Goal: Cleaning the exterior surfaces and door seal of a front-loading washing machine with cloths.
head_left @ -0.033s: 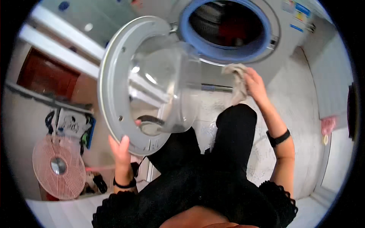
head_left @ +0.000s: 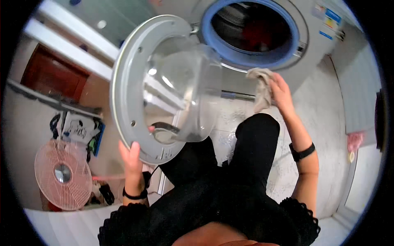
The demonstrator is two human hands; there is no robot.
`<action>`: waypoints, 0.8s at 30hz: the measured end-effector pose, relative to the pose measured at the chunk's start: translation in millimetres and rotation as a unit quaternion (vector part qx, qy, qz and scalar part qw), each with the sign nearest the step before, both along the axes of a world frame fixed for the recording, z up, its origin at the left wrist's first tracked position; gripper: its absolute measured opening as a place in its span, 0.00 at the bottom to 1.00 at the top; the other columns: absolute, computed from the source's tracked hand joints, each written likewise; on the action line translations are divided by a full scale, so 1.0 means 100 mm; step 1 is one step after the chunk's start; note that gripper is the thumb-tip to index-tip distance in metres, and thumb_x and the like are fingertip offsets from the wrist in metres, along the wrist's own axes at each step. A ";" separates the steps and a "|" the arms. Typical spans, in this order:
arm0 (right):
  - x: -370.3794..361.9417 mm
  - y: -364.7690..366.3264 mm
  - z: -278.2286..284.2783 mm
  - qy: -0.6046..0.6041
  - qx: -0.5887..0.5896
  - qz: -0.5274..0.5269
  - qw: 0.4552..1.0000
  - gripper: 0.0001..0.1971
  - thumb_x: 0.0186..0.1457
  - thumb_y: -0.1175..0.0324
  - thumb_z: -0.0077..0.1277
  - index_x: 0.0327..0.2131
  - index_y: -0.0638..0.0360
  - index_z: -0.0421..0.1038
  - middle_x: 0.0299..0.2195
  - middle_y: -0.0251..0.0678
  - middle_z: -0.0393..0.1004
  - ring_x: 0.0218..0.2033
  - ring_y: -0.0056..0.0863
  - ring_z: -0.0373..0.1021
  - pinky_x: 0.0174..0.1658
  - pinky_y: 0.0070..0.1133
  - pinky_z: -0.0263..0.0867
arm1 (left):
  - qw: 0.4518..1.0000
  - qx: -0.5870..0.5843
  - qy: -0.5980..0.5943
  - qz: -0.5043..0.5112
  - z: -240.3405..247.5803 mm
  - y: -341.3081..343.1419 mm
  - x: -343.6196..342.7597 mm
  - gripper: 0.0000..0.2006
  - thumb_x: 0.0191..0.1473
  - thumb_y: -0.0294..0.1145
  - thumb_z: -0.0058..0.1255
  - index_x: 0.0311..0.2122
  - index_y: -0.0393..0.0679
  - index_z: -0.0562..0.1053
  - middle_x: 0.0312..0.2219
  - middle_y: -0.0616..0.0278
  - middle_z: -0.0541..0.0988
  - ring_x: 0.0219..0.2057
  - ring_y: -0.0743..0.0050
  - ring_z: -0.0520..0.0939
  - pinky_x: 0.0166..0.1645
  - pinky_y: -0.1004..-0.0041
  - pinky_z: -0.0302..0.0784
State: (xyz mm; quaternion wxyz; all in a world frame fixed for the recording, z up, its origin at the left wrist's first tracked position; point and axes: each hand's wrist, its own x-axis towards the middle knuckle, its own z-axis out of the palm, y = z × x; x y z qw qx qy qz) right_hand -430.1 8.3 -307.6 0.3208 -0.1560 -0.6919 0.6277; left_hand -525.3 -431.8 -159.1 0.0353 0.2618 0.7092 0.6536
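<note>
The round grey door (head_left: 124, 98) of a front-loading washing machine (head_left: 305, 67) is swung wide to the left, its clear glass bowl (head_left: 207, 98) facing right. At the door's lower rim, my left hand (head_left: 132, 162) is closed around the edge; a fingertip shows through the door's opening. My right hand (head_left: 282, 95) grips a crumpled beige cloth (head_left: 261, 88), held just below the machine's opening and apart from the door. A blue-grey rubber seal (head_left: 208, 30) rings that opening. Inside the dark drum (head_left: 230, 30) lies something dark red, too dim to name.
A pink round fan (head_left: 61, 174) stands at the lower left, near a white bag (head_left: 78, 131) with a drawing on it. My black-clad knees (head_left: 258, 131) are below the machine, above a pale tiled floor (head_left: 308, 110). Something pink (head_left: 355, 140) hangs at the right wall.
The whole view has shifted a little, with the door and machine slightly further right in it. Both hands keep their hold on the door and the cloth.
</note>
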 end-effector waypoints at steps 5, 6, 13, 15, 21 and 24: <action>-0.04 -0.48 0.93 0.118 0.132 -0.016 0.984 0.22 0.56 0.80 0.35 0.55 0.63 0.64 0.53 0.38 0.67 0.55 0.27 0.62 0.58 0.21 0.55 | 0.999 -0.009 0.038 -0.026 -0.02 -0.06 -0.09 0.24 0.51 0.34 0.45 0.51 0.27 0.64 0.39 0.42 0.78 0.42 0.56 0.80 0.47 0.63 0.75; -0.01 -0.63 1.12 0.150 0.181 -0.015 0.972 0.22 0.56 0.80 0.34 0.55 0.63 0.64 0.53 0.38 0.67 0.55 0.27 0.62 0.59 0.22 0.55 | 0.998 -0.022 0.036 -0.037 -0.03 -0.07 -0.09 0.24 0.51 0.34 0.45 0.50 0.27 0.64 0.40 0.43 0.78 0.42 0.56 0.80 0.47 0.62 0.75; -0.25 -1.80 1.93 0.237 0.620 0.223 0.714 0.15 0.41 0.59 0.53 0.36 0.50 0.75 0.42 0.30 0.69 0.53 0.40 0.61 0.59 0.43 0.54 | 0.989 -0.104 0.090 0.060 0.04 0.00 0.17 0.24 0.49 0.37 0.49 0.48 0.29 0.67 0.38 0.50 0.78 0.39 0.65 0.78 0.47 0.68 0.72; -0.58 -1.84 1.83 0.273 0.625 0.238 0.692 0.10 0.40 0.61 0.55 0.28 0.53 0.72 0.36 0.31 0.65 0.50 0.39 0.62 0.57 0.42 0.57 | 0.991 -0.077 0.089 0.056 -0.02 0.07 0.18 0.24 0.49 0.37 0.49 0.48 0.29 0.67 0.37 0.52 0.77 0.39 0.66 0.78 0.47 0.68 0.72; -1.62 -0.78 1.88 0.081 0.429 0.262 0.861 0.14 0.55 0.64 0.41 0.40 0.61 0.68 0.40 0.41 0.67 0.45 0.36 0.65 0.52 0.29 0.61 | 0.999 -0.006 0.035 -0.018 -0.05 0.05 0.08 0.27 0.48 0.37 0.47 0.51 0.28 0.64 0.39 0.44 0.78 0.42 0.59 0.79 0.47 0.65 0.74; -2.01 -0.46 1.47 0.007 0.265 0.335 0.904 0.17 0.57 0.63 0.40 0.44 0.64 0.68 0.43 0.42 0.68 0.44 0.32 0.65 0.50 0.28 0.61 | 0.998 -0.032 0.060 -0.013 -0.06 0.01 0.02 0.33 0.48 0.44 0.49 0.54 0.28 0.58 0.37 0.40 0.77 0.39 0.53 0.80 0.45 0.61 0.76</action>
